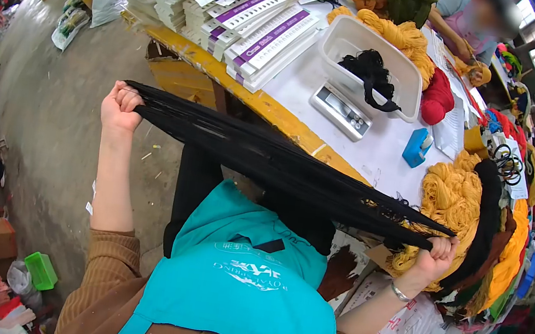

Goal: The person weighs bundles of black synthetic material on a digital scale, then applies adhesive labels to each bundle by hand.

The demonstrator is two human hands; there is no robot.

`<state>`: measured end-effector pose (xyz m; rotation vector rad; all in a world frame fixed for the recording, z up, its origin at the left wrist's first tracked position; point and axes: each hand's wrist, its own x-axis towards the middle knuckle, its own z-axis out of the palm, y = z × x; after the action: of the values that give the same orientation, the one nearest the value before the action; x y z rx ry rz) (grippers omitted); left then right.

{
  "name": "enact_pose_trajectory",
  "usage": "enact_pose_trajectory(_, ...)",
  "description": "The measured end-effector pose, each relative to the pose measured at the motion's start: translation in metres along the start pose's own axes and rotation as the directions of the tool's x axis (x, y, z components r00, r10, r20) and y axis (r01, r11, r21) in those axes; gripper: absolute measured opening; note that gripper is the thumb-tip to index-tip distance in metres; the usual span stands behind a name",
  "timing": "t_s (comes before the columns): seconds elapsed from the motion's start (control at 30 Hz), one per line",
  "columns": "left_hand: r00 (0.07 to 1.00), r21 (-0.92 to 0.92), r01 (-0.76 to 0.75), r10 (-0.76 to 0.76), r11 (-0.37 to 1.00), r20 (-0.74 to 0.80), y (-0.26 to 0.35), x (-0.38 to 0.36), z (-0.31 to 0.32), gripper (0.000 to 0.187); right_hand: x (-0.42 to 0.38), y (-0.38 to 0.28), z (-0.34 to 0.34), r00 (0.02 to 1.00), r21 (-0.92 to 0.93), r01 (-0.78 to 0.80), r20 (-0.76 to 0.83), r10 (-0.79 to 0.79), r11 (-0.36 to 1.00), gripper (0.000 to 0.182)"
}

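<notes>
Fingers (129,100) of the left hand (119,109) are curled tight around one end of a long black skein of yarn (281,165), raised over the grey concrete floor (57,119). The skein stretches taut across the front of the person's teal apron (245,286) and along the yellow-edged white worktop (378,148). On the worktop stand stacked white cards with purple stripes (259,27), then a white plastic tub (369,62) holding black yarn atop a small grey digital scale (341,111). Further right, the right hand (437,255) is clenched on the skein's other end, just beside a heap of mustard-yellow yarn (449,198).
</notes>
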<state>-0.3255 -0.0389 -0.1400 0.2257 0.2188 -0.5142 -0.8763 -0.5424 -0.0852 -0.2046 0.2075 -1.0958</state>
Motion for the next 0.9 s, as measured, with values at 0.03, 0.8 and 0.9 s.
enact_pose_trajectory(0.03,0.997,0.053,-0.046,0.049,0.998,-0.056,0.005,0.000,0.004,0.034,0.007,-0.015,-0.007,0.999,-0.005,0.004,0.038,-0.004,1.000,0.030)
enact_pose_trajectory(0.8,0.816,0.581,-0.266,0.501,0.769,-0.289,0.287,-0.087,-0.080,0.034,-0.017,-0.034,0.122,0.941,-0.591,0.025,0.285,0.180,0.806,0.034)
enact_pose_trajectory(0.9,0.842,0.498,-0.226,0.425,0.837,-0.331,0.253,-0.080,-0.094,0.033,-0.030,-0.016,0.186,0.882,-0.601,0.179,0.449,0.145,0.779,0.031)
